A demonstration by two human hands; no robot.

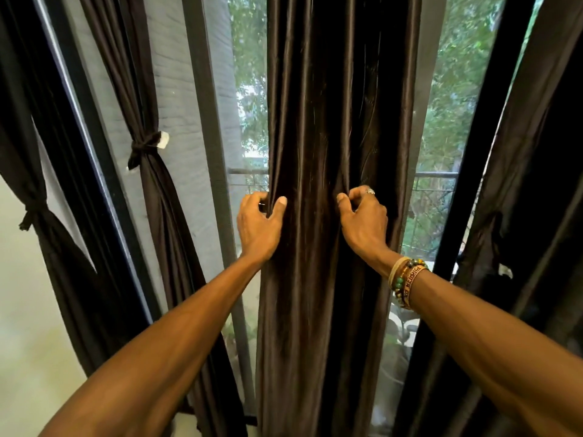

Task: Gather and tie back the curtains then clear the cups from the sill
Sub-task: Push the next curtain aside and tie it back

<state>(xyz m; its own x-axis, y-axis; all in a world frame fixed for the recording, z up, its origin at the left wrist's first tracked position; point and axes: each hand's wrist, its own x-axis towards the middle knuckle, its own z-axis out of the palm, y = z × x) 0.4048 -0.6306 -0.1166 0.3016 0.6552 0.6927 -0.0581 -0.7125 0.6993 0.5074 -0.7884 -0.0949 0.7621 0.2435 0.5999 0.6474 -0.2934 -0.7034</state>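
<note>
A dark brown satin curtain (334, 89) hangs loose down the centre of the frame. At left, a second curtain (157, 197) is cinched by a fabric tie (143, 146). The left hand (258, 227) pinches the centre curtain's left edge; the right hand (364, 220) grips a fold right of centre; beaded bracelets (407, 280) circle that wrist

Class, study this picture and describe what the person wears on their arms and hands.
Both forearms are bare, no sleeves in view. The right wrist carries stacked bracelets: green and amber beads, a cream band, a woven band with lettering. The right hand has a silver ring. The left hand and wrist show no bracelet.
</note>
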